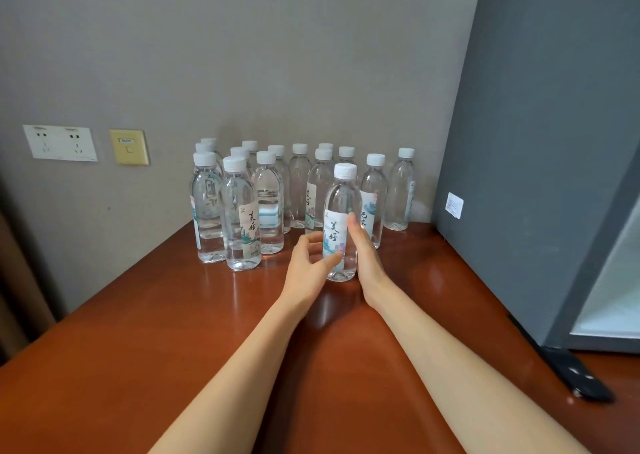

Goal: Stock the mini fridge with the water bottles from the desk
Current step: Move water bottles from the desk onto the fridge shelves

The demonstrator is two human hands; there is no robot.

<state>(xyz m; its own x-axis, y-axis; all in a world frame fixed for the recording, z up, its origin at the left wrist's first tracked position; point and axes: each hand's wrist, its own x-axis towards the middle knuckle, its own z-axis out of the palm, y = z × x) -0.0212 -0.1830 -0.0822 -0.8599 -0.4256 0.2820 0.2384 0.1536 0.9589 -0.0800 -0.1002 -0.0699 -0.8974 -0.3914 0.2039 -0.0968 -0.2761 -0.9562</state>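
Front bottle held between two hands at the centre of the frame.
The bottle is stood upright on the desk, ahead of the other bottles grouped by the wall. It is gripped by the curled left hand, thumb on the label. The right hand is laid against its right side, thumb straight, fingers hidden. The fridge is seen at right.

A cluster of bottles stands at the back of the surface, near the wall. The front bottle stands ahead of them, between the left hand and the right hand. The mini fridge stands on the surface to the right. The wall sockets lie left of the cluster.
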